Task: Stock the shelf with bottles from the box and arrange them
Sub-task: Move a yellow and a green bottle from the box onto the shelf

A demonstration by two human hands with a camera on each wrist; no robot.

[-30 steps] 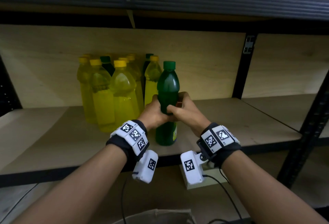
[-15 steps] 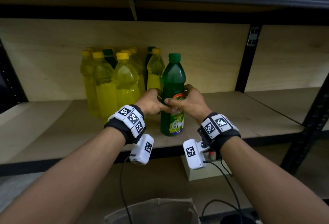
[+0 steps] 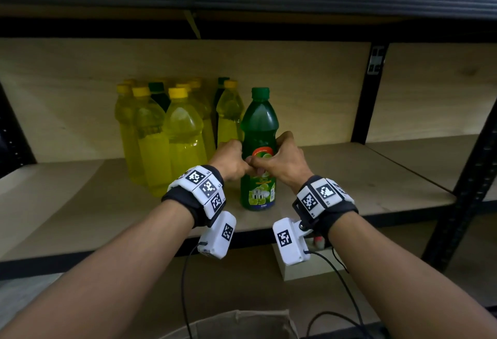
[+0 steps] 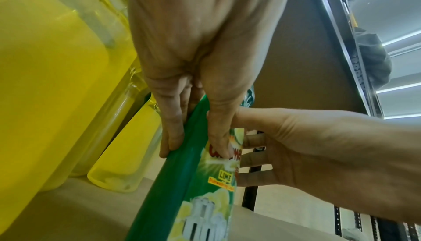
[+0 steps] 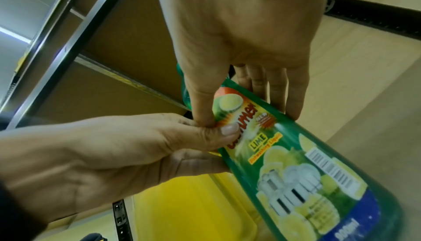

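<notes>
On the shelf board (image 3: 336, 177), upright near its front edge, stands the green bottle (image 3: 258, 134), gripped at label height between both my hands. My left hand (image 3: 230, 159) wraps it from nine o'clock, thumb on the label, fingers (image 4: 173, 133) curled round the far side. My right hand (image 3: 282, 159) clasps it from three o'clock, its thumb meeting my left thumb. The yellow bottles (image 3: 172, 137) cluster just beside it at nine to ten o'clock.
</notes>
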